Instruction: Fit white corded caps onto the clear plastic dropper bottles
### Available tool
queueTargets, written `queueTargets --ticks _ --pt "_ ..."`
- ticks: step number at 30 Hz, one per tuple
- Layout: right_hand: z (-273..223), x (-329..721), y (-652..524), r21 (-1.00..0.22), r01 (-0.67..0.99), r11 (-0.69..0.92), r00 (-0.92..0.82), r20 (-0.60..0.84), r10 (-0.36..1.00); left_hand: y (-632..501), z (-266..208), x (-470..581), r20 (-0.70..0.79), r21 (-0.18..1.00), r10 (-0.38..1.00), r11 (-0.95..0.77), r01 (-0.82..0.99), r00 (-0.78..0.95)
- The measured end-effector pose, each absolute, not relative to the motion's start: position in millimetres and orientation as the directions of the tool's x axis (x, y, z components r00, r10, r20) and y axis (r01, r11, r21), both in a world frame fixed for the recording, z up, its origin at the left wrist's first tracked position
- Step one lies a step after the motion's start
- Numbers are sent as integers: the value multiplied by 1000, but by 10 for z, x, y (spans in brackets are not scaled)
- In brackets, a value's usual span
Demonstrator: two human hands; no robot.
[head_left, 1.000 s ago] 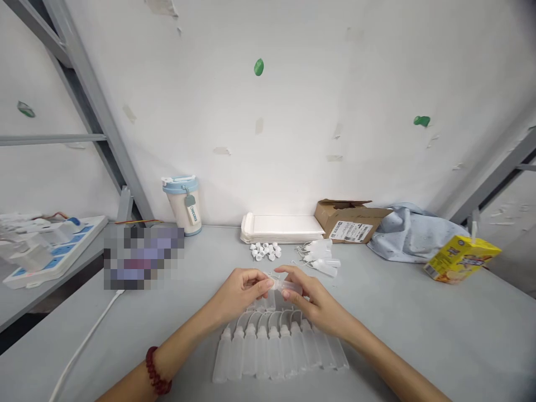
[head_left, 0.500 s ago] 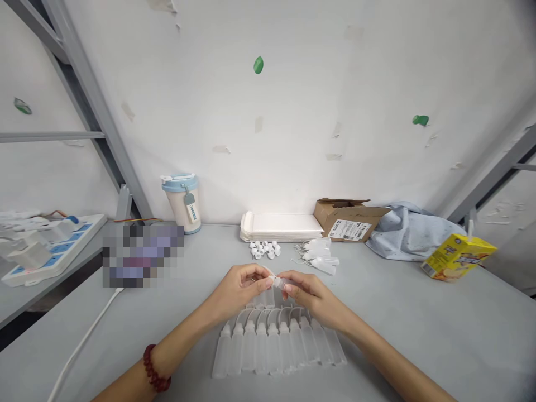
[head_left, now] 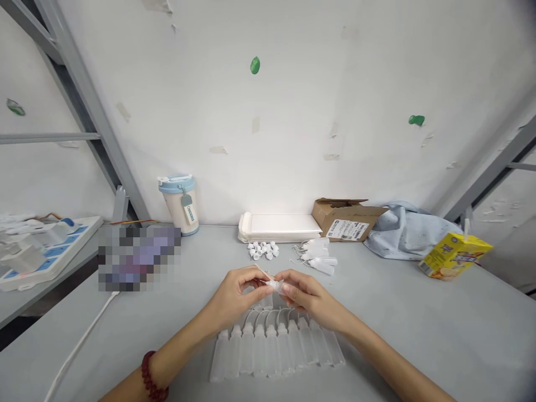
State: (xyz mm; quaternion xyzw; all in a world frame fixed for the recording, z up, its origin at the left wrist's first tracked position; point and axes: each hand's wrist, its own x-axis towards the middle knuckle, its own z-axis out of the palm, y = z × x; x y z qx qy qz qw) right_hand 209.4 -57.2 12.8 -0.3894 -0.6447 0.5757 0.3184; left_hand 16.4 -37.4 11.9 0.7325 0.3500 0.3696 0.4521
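Between both hands, above the table, is a small translucent squeeze bottle, mostly covered by fingers. My left hand is closed at its nozzle end, where a thin white strap sticks up; whether the fingertips also pinch a cap cannot be made out. From the other side, my right hand has its fingers wrapped around the bottle's body. Just below the hands lies a row of several translucent squeeze bottles, necks away from me, with thin curved straps at their tops. Another translucent bottle is partly hidden behind the left fingers.
Loose white caps lie beyond the hands, with more squeeze bottles to their right. Along the wall stand a tumbler, a white stack, an open cardboard box, a cloth and a yellow carton.
The view has shifted slightly to the right. Both hands still hold the squeeze bottle, with the fingers a little closer together around its neck and the strap now more visible.
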Motion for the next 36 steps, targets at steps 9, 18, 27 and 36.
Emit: queueTargets --ticks 9,18,27,36 --pt "111 2092 -553 -969 -74 -237 -527 -164 834 -406 91 212 205 959 834 -275 65 513" --pt "106 2111 -572 -976 -24 -217 -554 -167 816 -428 64 244 115 965 881 -208 159 458" --pt "120 2112 -586 -960 -52 -274 -568 -197 799 -454 42 236 272 927 860 -355 123 432" --pt "136 2118 -595 -976 -26 -217 -596 -159 787 -452 99 258 92 992 878 -122 34 470"
